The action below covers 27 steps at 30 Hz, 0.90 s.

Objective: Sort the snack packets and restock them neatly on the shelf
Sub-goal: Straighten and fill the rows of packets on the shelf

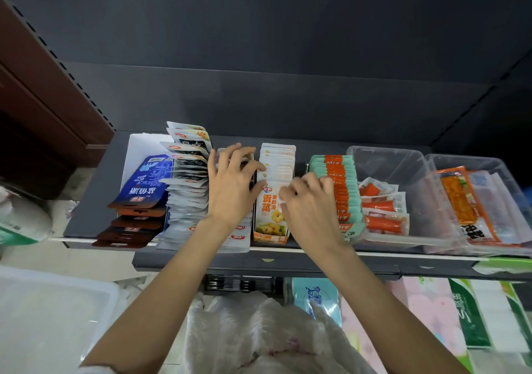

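Fingers of left hand spread, touching white-and-yellow snack packets at three o'clock. Right hand curled, seemingly pinching the row's front packet at nine o'clock; row's long axis twelve-to-six, right hand nearer.

Dark grey back panel, slotted uprights (both sides), brown wooden cabinet left

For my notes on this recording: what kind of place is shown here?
Most likely a small shop. A dark metal shelf holds rows of small snack packets standing in files, clear plastic bins hold more, and packs of tissue paper sit on the shelf below.
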Each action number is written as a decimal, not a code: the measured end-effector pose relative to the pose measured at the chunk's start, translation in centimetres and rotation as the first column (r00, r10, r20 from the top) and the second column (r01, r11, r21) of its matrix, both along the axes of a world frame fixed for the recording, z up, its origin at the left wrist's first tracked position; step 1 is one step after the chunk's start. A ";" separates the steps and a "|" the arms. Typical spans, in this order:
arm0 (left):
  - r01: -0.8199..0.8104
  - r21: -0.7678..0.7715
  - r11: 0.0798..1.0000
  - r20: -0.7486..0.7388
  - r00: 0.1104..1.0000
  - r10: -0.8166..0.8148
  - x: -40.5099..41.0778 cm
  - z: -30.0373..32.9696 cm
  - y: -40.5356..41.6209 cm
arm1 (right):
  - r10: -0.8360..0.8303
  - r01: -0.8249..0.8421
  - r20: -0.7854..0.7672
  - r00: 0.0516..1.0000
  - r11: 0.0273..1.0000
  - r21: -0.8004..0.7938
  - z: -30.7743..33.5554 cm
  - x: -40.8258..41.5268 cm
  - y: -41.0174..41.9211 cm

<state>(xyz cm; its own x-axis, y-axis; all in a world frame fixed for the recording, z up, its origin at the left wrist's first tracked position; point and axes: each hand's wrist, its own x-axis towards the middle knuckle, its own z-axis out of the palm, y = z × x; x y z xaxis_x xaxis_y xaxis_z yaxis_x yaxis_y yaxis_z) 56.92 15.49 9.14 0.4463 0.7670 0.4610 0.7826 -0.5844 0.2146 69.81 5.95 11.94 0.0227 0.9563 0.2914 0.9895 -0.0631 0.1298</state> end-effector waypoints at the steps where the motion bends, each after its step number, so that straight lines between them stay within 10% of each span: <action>1: -0.001 0.005 1.000 0.021 1.000 0.000 -0.3 0.0 -0.1 | 0.047 -0.047 0.008 0.999 0.998 -0.040 -0.4 -0.3 -0.7; 16: 0.041 -0.099 0.994 0.026 0.999 -0.039 -2.5 -1.4 -3.8 | 0.252 -0.164 0.163 0.954 0.893 -0.419 -1.6 -2.7 -2.1; 27: -0.051 -0.118 0.992 -0.138 0.990 0.035 -0.3 -1.0 -4.1 | 0.246 -0.221 0.073 0.966 0.942 -0.252 -1.0 -2.0 -2.6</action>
